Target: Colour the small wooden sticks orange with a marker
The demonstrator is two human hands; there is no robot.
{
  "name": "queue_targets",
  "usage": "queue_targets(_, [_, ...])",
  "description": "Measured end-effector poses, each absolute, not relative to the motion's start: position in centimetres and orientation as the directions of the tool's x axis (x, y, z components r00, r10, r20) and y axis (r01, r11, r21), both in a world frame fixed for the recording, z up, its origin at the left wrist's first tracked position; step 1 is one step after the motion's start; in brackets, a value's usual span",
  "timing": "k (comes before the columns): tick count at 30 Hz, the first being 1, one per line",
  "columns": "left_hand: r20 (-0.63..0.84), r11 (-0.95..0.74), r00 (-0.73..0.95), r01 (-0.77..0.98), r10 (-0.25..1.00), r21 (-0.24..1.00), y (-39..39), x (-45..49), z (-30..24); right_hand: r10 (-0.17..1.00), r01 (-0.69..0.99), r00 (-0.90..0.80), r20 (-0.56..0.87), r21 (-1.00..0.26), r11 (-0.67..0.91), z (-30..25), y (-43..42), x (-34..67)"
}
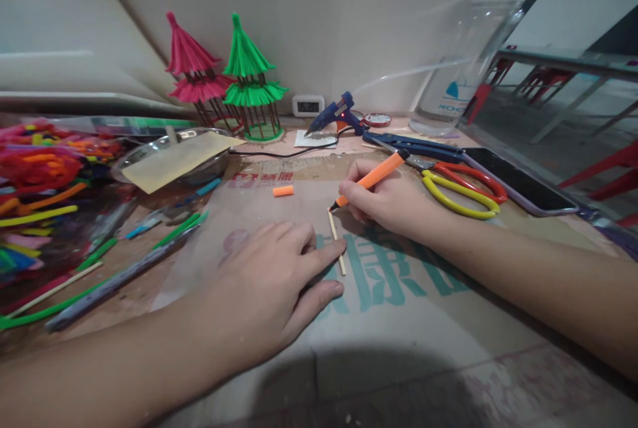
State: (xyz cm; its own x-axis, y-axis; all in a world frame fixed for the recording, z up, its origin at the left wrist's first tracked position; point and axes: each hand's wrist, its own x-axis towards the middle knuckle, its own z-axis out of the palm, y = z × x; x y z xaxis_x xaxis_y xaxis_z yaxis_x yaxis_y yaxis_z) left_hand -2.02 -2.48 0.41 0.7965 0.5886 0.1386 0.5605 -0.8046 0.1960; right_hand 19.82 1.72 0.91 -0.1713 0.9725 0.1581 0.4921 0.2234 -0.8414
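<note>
My right hand (386, 205) is closed round an orange marker (375, 177), whose tip touches the far end of a thin wooden stick (335, 240) lying on the cardboard sheet (399, 321). My left hand (264, 285) lies flat on the cardboard with its fingers stretched out, the index fingertip pressing the near part of the stick. The marker's orange cap (283, 191) lies loose a little beyond the left hand.
Scissors with red and yellow handles (461, 187), a phone (518, 183) and a blue glue gun (333, 115) lie at the back right. Pink (192, 72) and green (252, 79) paper pagodas stand at the wall. Coloured sticks (40, 175) and a metal bowl (174, 162) fill the left.
</note>
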Motion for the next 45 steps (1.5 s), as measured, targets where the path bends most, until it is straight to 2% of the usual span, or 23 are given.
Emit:
queue_targets(5, [0.14, -0.799, 0.791, 0.567, 0.596, 0.2, -2.49, -1.99, 0.36, 0.974, 0.45, -0.204, 0.094, -0.875, 0.179, 0.98, 1.48, 19.93])
queue_targets(13, [0.114, -0.801, 0.797, 0.57, 0.593, 0.184, -2.5, -2.01, 0.51, 0.971, 0.499, -0.151, 0.183, -0.834, 0.235, 0.53, 1.65, 19.91])
queue_targets(21, [0.11, -0.801, 0.797, 0.573, 0.594, 0.172, -2.5, -2.01, 0.55, 0.975, 0.496, -0.155, 0.157, -0.841, 0.215, 0.58, 1.72, 19.88])
queue_targets(28, [0.118, -0.805, 0.799, 0.569, 0.589, 0.167, -2.41, -1.83, 0.62, 0.982, 0.458, -0.172, 0.078, -0.877, 0.149, 0.74, 1.61, 19.91])
queue_targets(34, [0.11, -0.806, 0.803, 0.566, 0.586, 0.172, -2.37, -1.85, 0.68, 0.981, 0.488, -0.132, 0.14, -0.853, 0.187, 0.62, 1.74, 19.86])
queue_targets(41, [0.096, -0.801, 0.8, 0.572, 0.593, 0.177, -2.48, -1.93, 0.7, 0.982, 0.472, -0.167, 0.091, -0.867, 0.161, 0.88, 1.68, 19.89])
queue_targets(45, [0.096, -0.8, 0.799, 0.573, 0.593, 0.177, -2.52, -1.94, 0.73, 0.982, 0.476, -0.149, 0.113, -0.863, 0.171, 0.85, 1.63, 19.9])
